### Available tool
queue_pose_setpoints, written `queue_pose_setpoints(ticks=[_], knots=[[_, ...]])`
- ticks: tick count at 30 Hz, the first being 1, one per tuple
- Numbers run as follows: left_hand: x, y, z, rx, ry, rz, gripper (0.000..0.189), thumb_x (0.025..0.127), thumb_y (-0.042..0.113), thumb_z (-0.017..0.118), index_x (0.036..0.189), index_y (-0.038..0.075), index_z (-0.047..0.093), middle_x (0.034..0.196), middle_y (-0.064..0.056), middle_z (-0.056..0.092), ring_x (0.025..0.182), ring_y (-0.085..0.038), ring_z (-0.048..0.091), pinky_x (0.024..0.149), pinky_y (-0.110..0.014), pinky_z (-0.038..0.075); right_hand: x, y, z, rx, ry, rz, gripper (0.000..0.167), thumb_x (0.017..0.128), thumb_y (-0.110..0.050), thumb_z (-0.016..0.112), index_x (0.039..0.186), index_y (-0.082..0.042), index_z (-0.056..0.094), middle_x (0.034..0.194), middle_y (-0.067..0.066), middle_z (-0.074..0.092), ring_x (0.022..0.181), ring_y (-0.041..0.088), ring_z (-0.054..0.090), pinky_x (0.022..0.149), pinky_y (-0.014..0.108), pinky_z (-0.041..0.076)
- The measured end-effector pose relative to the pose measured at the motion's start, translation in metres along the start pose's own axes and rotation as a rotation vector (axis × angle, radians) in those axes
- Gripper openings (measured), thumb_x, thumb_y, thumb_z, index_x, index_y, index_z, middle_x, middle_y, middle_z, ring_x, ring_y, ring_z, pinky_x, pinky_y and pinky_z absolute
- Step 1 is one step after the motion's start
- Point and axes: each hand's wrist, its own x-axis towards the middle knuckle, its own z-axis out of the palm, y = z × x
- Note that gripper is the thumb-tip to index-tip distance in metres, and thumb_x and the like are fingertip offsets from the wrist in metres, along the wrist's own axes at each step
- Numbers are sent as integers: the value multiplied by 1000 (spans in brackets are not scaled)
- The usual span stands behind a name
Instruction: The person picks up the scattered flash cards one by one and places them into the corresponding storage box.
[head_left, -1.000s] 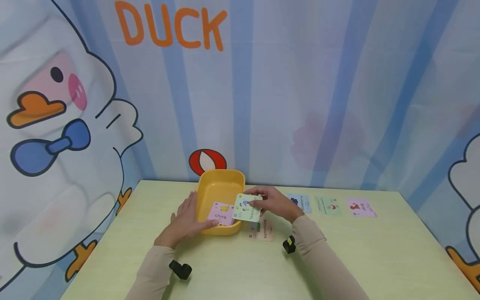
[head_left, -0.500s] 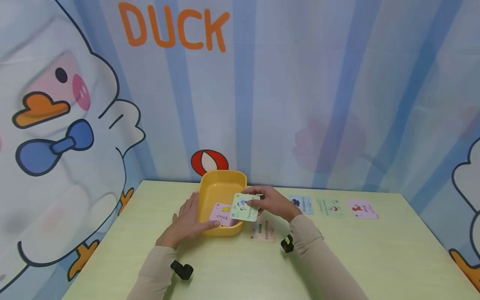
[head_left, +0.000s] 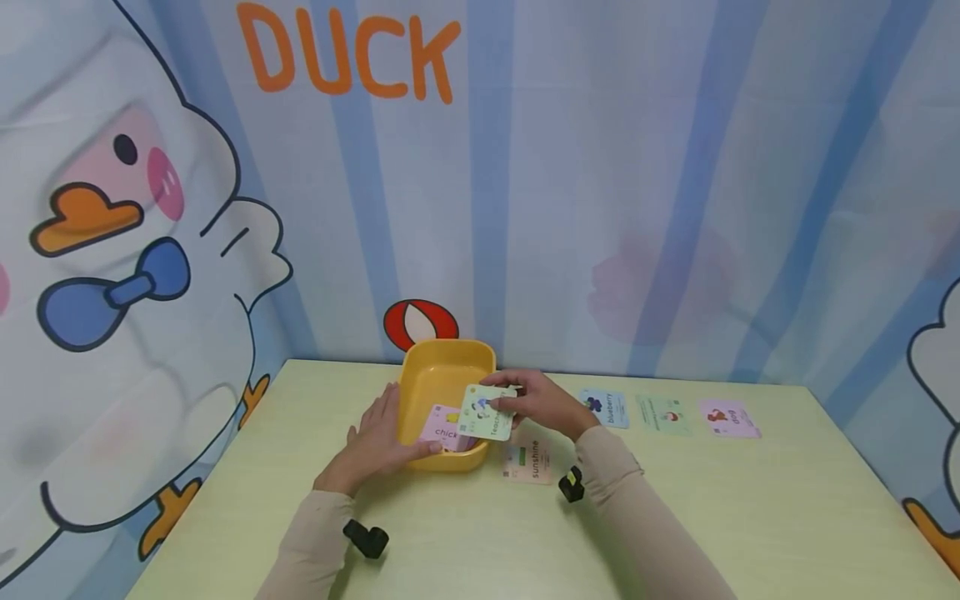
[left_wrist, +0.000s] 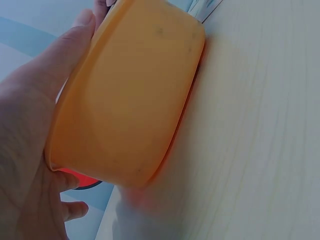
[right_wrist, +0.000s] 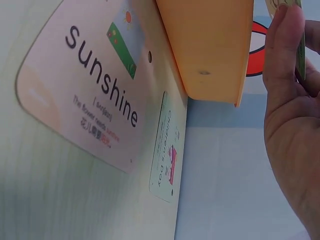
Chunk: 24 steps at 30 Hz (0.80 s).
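In the head view, a yellow plastic bin (head_left: 438,367) stands at the table's back, left of centre. My left hand (head_left: 375,442) lies along its left side, fingers straight, with the thumb at the front rim. A pink "chick" card (head_left: 444,427) is in the bin, partly covered. My right hand (head_left: 540,404) pinches a green card (head_left: 480,408) by its right side, over the bin's front right edge. In the right wrist view that card's edge (right_wrist: 301,55) shows between thumb and fingers. The bin's outer wall (left_wrist: 130,90) fills much of the left wrist view.
A "sunshine" card (head_left: 527,458) lies just right of the bin. Farther right, a blue "blueberry" card (head_left: 611,408), a green card (head_left: 663,414) and a pink "dog" card (head_left: 730,418) lie in a row. A "Children's Day" card (right_wrist: 167,150) shows in the right wrist view. A duck-printed cloth (head_left: 562,208) hangs behind.
My right hand has moved slightly left with the green card, which covers more of the "chick" card. The left hand stays at the bin. The whole head view has shifted a little.
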Motion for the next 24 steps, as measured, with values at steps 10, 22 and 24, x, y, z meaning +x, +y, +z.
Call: queue_pose_setpoints(ticks=[10,22,24], knots=[[0,0,1,3,-2,-3,129,77,72,71,164,10,-2,172,-11,0,155,-39,7,114,-79,7,7,-5,4,-7,-3,-11,37,99,-20,68,135,-18,65,123,7,64,91,23,68,75,37,62],[0,-1,1,-20,-7,1,131,75,73,72,164,14,-4,172,-8,-2,156,-38,5,115,-77,5,17,-6,8,9,-14,-37,35,99,-19,68,133,-18,66,121,8,64,91,24,69,74,38,62],[0,-1,1,-20,-10,1,131,75,73,72,164,14,-5,172,-8,-2,156,-38,5,115,-77,4,19,-7,9,9,-17,-38,35,98,-19,69,133,-18,66,121,8,64,91,25,69,74,39,62]])
